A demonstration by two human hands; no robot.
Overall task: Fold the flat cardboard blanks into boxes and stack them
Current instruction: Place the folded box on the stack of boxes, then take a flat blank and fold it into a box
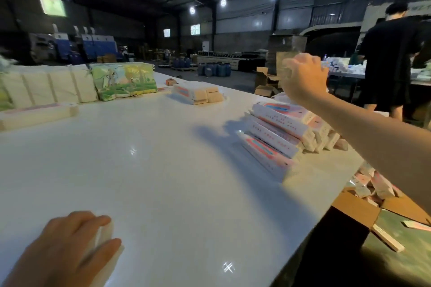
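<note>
Nearest, a white folded box [106,237] is gripped by the left hand [70,242] low on the tabletop [163,158]. Farther out, the stack of finished boxes [284,133] is seen at the right edge, with the right hand [303,77] raised above it, loosely curled, nothing held. Edges should be squared before the box is laid on top.

The hall is dim, lit by round ceiling lamps [223,2] that bloom into soft halos. The white desk [163,158] is the brightest part and shows small star-shaped glints and a pale glare. A soft shadow [217,133] falls on it beside the stacked boxes [279,133]. The right hand [303,77] is smeared by motion blur. Straight lines bend toward the edges.
</note>
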